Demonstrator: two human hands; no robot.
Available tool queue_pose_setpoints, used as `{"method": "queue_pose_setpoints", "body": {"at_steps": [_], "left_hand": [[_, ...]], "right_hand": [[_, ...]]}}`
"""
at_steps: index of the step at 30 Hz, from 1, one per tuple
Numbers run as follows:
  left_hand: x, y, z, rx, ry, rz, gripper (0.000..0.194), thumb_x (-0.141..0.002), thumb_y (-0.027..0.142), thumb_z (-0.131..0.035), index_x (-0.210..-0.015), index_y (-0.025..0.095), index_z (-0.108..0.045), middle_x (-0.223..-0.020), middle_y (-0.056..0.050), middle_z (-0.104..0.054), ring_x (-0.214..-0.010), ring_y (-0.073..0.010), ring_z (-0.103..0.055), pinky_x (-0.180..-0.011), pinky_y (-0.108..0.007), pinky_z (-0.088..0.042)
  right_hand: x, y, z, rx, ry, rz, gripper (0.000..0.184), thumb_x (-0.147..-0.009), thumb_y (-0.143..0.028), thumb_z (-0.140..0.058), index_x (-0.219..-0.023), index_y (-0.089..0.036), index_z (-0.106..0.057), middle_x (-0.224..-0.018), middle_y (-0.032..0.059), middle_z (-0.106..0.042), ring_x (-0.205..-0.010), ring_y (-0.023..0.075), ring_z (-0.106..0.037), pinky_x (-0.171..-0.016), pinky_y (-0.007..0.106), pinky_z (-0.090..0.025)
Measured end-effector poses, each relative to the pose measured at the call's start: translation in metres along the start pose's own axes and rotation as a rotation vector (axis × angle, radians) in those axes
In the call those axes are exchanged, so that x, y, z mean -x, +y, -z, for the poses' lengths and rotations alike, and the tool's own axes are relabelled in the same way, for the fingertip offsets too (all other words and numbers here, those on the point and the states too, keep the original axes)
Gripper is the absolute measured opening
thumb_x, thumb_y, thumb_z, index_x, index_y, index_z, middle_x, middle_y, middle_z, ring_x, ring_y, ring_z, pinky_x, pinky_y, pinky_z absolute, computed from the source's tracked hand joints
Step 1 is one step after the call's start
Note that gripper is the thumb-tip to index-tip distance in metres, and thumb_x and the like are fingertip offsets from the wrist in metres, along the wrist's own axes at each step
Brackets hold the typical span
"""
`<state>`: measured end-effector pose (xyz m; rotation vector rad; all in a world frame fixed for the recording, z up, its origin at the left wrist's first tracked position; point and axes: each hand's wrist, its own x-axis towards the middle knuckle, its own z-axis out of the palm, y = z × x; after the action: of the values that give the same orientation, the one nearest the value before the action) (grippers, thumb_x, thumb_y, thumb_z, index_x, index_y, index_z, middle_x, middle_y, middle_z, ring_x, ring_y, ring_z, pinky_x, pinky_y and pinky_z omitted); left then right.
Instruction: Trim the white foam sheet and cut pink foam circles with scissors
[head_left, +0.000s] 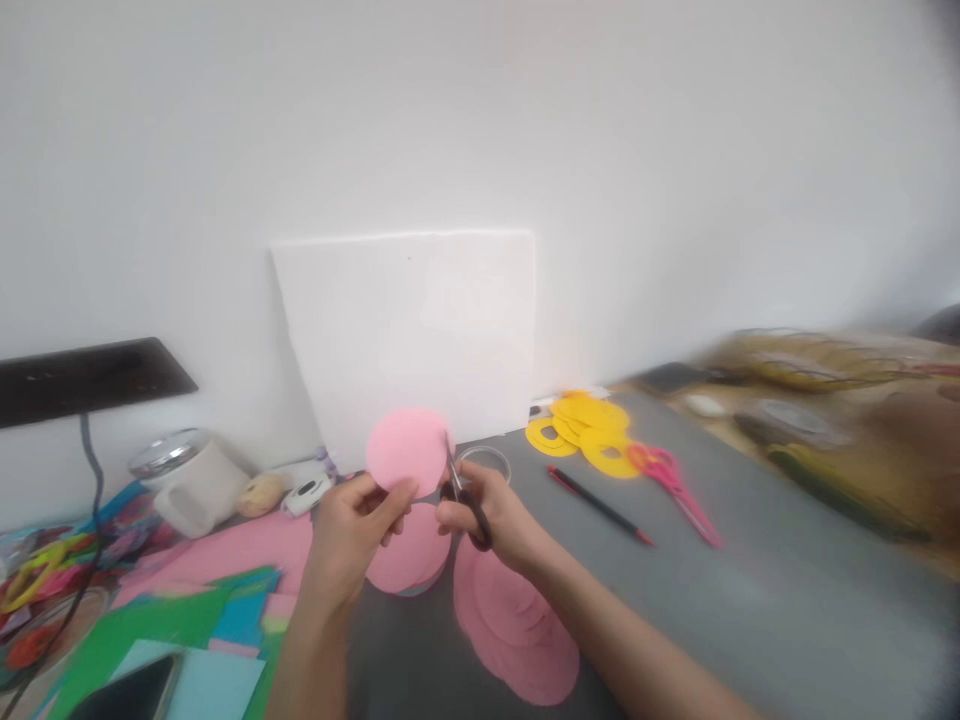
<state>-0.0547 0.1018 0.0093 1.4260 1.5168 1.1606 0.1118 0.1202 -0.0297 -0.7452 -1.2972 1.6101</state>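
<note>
A pink paper circle is held up by my left hand, thumb in front and fingers behind its lower edge. My right hand grips a pair of scissors with dark handles, fingers in the loops. The blades point upward at the circle's right edge; whether they are cutting into it I cannot tell. Below the hands lies a stack of pink paper circles. More pink paper pieces overlap on the grey table beside my right forearm.
A white board leans against the wall. Yellow paper rings, a black-and-red pencil and pink scissors lie to the right. A white mug, coloured paper sheets and a phone are at left.
</note>
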Motion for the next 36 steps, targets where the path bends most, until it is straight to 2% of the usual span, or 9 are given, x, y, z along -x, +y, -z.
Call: {"method": "queue_pose_setpoints", "body": {"at_steps": [5,11,16,19,25,29,32,36], "left_hand": [[0.000,0.001,0.001,0.031,0.007,0.000,0.033,-0.069,0.047,-0.069,-0.057,0.017,-0.058,-0.049,0.002,-0.050,-0.049,-0.0110,-0.043,-0.047,-0.024,-0.033],[0.001,0.001,0.001,0.089,0.023,-0.009,0.034,-0.071,0.043,-0.069,-0.055,0.017,-0.056,-0.048,0.003,-0.049,-0.048,-0.0097,-0.042,-0.047,-0.023,-0.034],[0.000,0.003,-0.006,0.282,0.034,-0.012,0.028,-0.074,0.041,-0.068,-0.065,0.017,-0.056,-0.049,0.004,-0.052,-0.046,-0.0096,-0.047,-0.042,-0.021,-0.034],[0.000,0.004,-0.013,0.397,0.013,0.019,0.030,-0.071,0.044,-0.070,-0.073,0.017,-0.056,-0.049,0.004,-0.054,-0.043,-0.0103,-0.048,-0.038,-0.021,-0.035],[-0.002,0.005,-0.023,0.516,0.005,0.083,0.035,-0.061,0.041,-0.077,-0.073,0.014,-0.059,-0.055,0.001,-0.061,-0.043,-0.0094,-0.049,-0.037,-0.022,-0.039],[-0.003,0.003,-0.023,0.445,0.091,0.094,0.029,-0.055,0.033,-0.080,-0.065,0.013,-0.060,-0.050,0.001,-0.061,-0.039,-0.0087,-0.046,-0.038,-0.023,-0.037],[-0.001,0.003,-0.021,0.313,0.120,0.091,0.024,-0.058,0.031,-0.077,-0.058,0.015,-0.059,-0.043,0.002,-0.057,-0.037,-0.0094,-0.046,-0.040,-0.024,-0.037],[0.003,0.006,-0.018,0.185,0.115,0.069,0.024,-0.061,0.030,-0.075,-0.052,0.016,-0.057,-0.042,0.002,-0.056,-0.039,-0.0097,-0.047,-0.043,-0.024,-0.037]], "right_hand": [[0.000,-0.001,-0.002,-0.009,0.019,-0.026,0.036,-0.064,-0.038,-0.076,-0.083,-0.018,-0.054,-0.047,-0.0113,-0.041,-0.046,0.0091,-0.048,-0.054,0.026,-0.043],[0.001,-0.003,-0.003,-0.026,0.033,-0.061,0.030,-0.063,-0.032,-0.074,-0.079,-0.018,-0.053,-0.048,-0.0097,-0.045,-0.046,0.0102,-0.051,-0.046,0.021,-0.038],[0.002,-0.004,-0.006,-0.024,0.035,-0.071,0.038,-0.063,-0.040,-0.077,-0.079,-0.018,-0.052,-0.048,-0.0086,-0.048,-0.046,0.0098,-0.051,-0.046,0.021,-0.039],[0.002,-0.003,-0.008,-0.011,0.010,-0.051,0.043,-0.063,-0.046,-0.078,-0.084,-0.016,-0.055,-0.055,-0.0062,-0.052,-0.048,0.0091,-0.051,-0.047,0.022,-0.040],[0.002,0.003,-0.008,-0.017,-0.039,-0.023,0.046,-0.066,-0.051,-0.077,-0.090,-0.015,-0.059,-0.063,-0.0044,-0.054,-0.049,0.0075,-0.049,-0.052,0.024,-0.043],[0.002,0.004,-0.007,-0.028,-0.047,-0.029,0.049,-0.061,-0.050,-0.079,-0.090,-0.016,-0.058,-0.068,-0.0023,-0.057,-0.058,0.0111,-0.053,-0.055,0.025,-0.044],[0.002,0.001,-0.006,-0.040,-0.036,-0.033,0.051,-0.058,-0.046,-0.083,-0.089,-0.016,-0.057,-0.065,-0.0024,-0.057,-0.056,0.0100,-0.049,-0.049,0.021,-0.036],[0.002,-0.005,-0.004,-0.076,-0.034,-0.044,0.053,-0.056,-0.043,-0.084,-0.090,-0.018,-0.052,-0.059,-0.0072,-0.051,-0.049,0.0062,-0.038,-0.045,0.020,-0.025]]}}
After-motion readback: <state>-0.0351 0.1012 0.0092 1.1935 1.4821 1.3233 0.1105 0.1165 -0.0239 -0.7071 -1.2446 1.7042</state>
